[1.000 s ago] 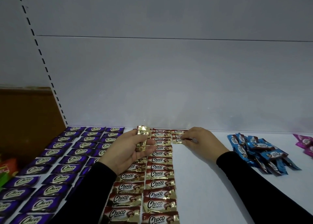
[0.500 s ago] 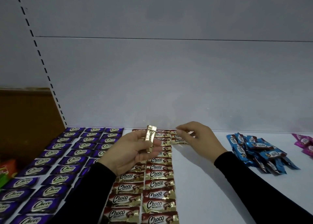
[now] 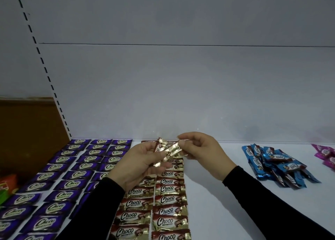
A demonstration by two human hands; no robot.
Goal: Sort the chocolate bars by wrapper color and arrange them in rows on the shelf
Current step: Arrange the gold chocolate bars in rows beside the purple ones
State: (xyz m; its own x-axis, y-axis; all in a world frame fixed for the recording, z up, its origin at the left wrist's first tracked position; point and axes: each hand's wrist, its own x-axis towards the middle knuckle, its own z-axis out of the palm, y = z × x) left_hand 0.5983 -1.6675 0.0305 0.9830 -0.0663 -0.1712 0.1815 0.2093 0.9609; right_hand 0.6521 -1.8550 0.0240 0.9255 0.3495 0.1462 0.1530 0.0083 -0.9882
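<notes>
On the white shelf (image 3: pixel 226 194), against a plain white back panel (image 3: pixel 181 85), chocolate bars were being sorted by wrapper colour, and the ordering by size of group could be read from left to right. Purple-wrapped bars (image 3: pixel 76 167) were laid flat in several neat rows at the left, labels up, evidently so that each colour could be kept as a block. Beside them, two rows of gold-and-brown bars (image 3: pixel 169 200) were set running from the front edge toward the back panel; the right-hand row was partly hidden behind the hands, so its far end could not be made out. Blue-wrapped bars (image 3: pixel 277 165) were left in a loose heap well to the right, apparently not yet sorted, and a few pink-wrapped ones (image 3: pixel 324 154) were seen at the far right edge.

Above the gold rows, a small stock of gold bars (image 3: pixel 159 149) was held in the left hand (image 3: pixel 137 165), fingers curled round it, seemingly as a supply kept close to the rows. One gold bar (image 3: pixel 174 150) was pinched at its end between thumb and fingertips of the right hand (image 3: pixel 201 151), apparently being drawn from that stock for placing in the row.
</notes>
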